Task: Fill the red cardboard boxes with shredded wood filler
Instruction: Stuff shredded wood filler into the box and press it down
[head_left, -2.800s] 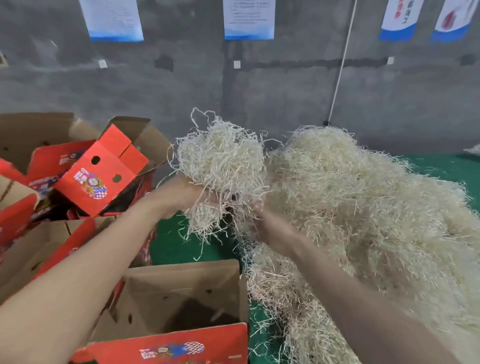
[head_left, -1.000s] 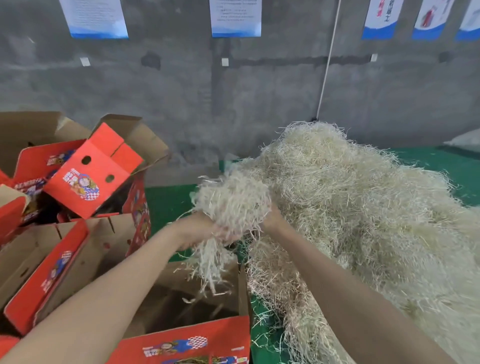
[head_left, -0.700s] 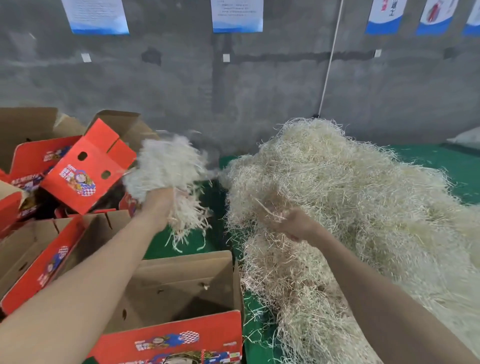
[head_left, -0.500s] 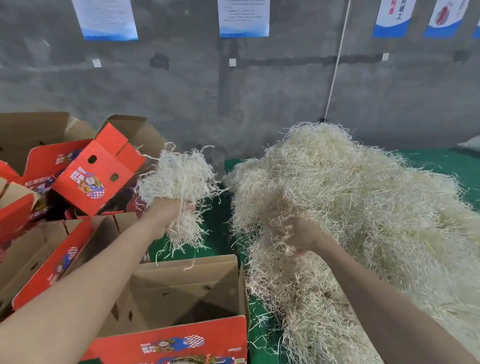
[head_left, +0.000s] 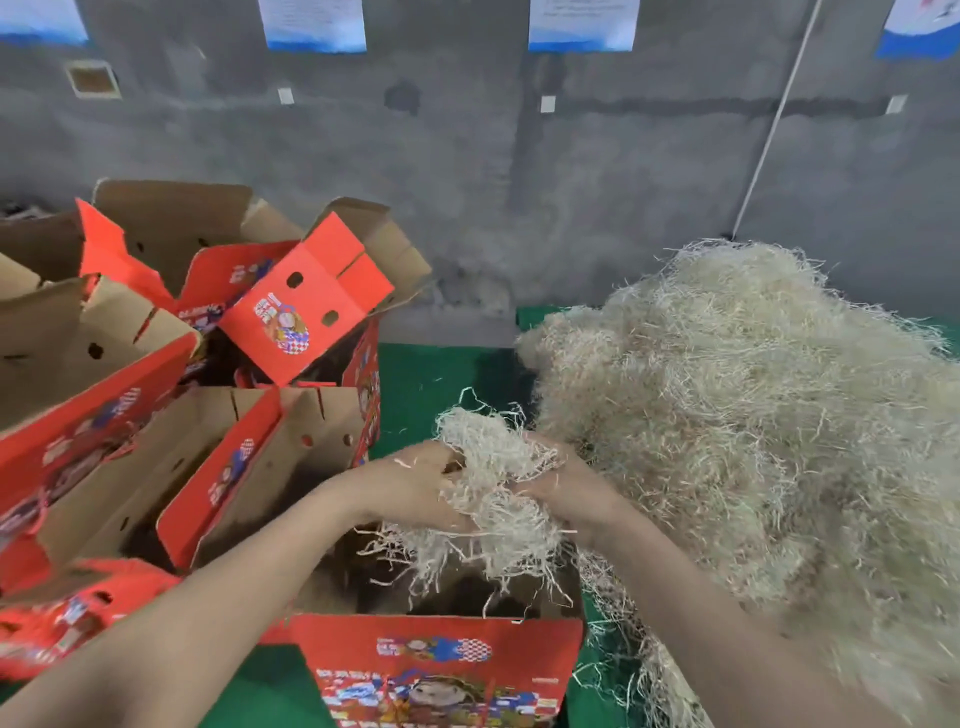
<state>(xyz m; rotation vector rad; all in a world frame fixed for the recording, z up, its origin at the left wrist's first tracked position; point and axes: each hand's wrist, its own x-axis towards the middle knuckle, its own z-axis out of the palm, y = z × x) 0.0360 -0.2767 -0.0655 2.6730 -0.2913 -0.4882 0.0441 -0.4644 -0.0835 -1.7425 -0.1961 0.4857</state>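
Note:
A clump of pale shredded wood filler (head_left: 491, 483) hangs just above the open red cardboard box (head_left: 441, 670) at the bottom centre. My left hand (head_left: 415, 488) grips the clump from the left and my right hand (head_left: 571, 493) grips it from the right. Loose strands trail down into the box's mouth. A big heap of the same shredded wood (head_left: 753, 441) fills the right side on the green mat.
Several open red cardboard boxes (head_left: 171, 395) with brown flaps are piled on the left. A green mat (head_left: 431, 379) covers the floor between boxes and heap. A grey concrete wall (head_left: 493, 182) with posters stands behind, with a white cable running down at the right.
My left hand brought the clump down and right from beside the box pile to above the near box. My right hand left the heap and joined it on the clump.

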